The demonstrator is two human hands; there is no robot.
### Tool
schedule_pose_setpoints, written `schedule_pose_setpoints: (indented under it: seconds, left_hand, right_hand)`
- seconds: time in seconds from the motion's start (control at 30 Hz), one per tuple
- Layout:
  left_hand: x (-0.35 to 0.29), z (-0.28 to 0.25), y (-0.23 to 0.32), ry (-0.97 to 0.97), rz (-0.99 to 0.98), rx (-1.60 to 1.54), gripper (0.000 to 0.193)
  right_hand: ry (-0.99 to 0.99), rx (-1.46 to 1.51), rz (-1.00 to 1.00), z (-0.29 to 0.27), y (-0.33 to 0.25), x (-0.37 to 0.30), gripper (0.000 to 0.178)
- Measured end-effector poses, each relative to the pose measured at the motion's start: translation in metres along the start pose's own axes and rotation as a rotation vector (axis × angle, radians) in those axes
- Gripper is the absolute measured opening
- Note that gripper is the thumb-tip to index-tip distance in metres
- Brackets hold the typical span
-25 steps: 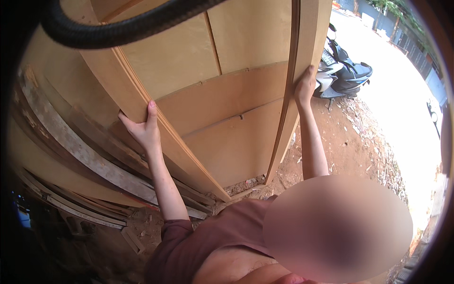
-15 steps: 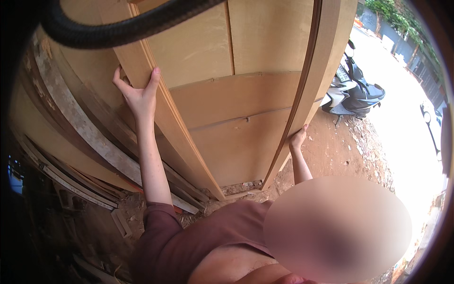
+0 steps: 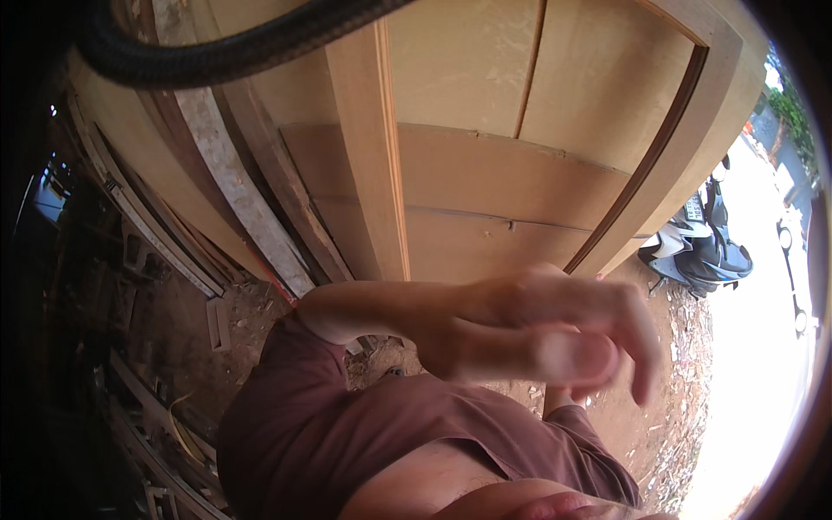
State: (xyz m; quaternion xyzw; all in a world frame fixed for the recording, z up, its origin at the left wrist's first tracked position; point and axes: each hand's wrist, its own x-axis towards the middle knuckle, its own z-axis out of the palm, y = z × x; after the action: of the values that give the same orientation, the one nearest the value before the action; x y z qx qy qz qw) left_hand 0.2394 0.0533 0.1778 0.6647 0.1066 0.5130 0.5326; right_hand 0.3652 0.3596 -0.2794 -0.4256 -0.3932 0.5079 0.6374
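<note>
A tall wooden frame [image 3: 368, 173] stands upright before me, its two side rails running down toward the ground. My left hand [image 3: 537, 325] is off the frame and reaches rightward across my chest, blurred by motion. Its fingers are bent and the thumb is apart from them, with nothing visible between. Behind it, a short part of my right arm [image 3: 565, 399] shows near the sleeve. The right hand itself is hidden by the left, so its grip does not show. Pale board panels [image 3: 468, 78] stand behind the frame's opening.
Long boards and a paint-stained plank [image 3: 217, 147] lean at the left. Wood offcuts [image 3: 217, 325] lie on the dirt there. A parked scooter [image 3: 706, 234] stands at the right, beside litter-strewn ground [image 3: 676, 390]. A thick black cable [image 3: 234, 56] crosses the upper view.
My left hand has let go of the frame's left rail and swung down and right across my chest. The right hand, earlier on the right rail, is now hidden. The view has shifted left.
</note>
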Motion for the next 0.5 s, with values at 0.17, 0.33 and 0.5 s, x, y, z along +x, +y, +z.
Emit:
schedule_pose_setpoints:
  seconds: [0.17, 0.33, 0.5]
  left_hand:
    - [0.044, 0.061, -0.040, -0.353, 0.127, -0.511, 0.051]
    - [0.044, 0.085, -0.069, -0.518, 0.155, -0.588, 0.051]
    - [0.039, 0.092, -0.085, -0.573, 0.158, -0.607, 0.051]
  right_hand:
    - [0.025, -0.059, 0.035, 0.009, -0.004, 0.001, 0.088]
    - [0.110, -0.183, -0.043, 0.020, -0.008, 0.003, 0.084]
    - [0.082, -0.153, -0.041, 0.017, -0.004, 0.007, 0.083]
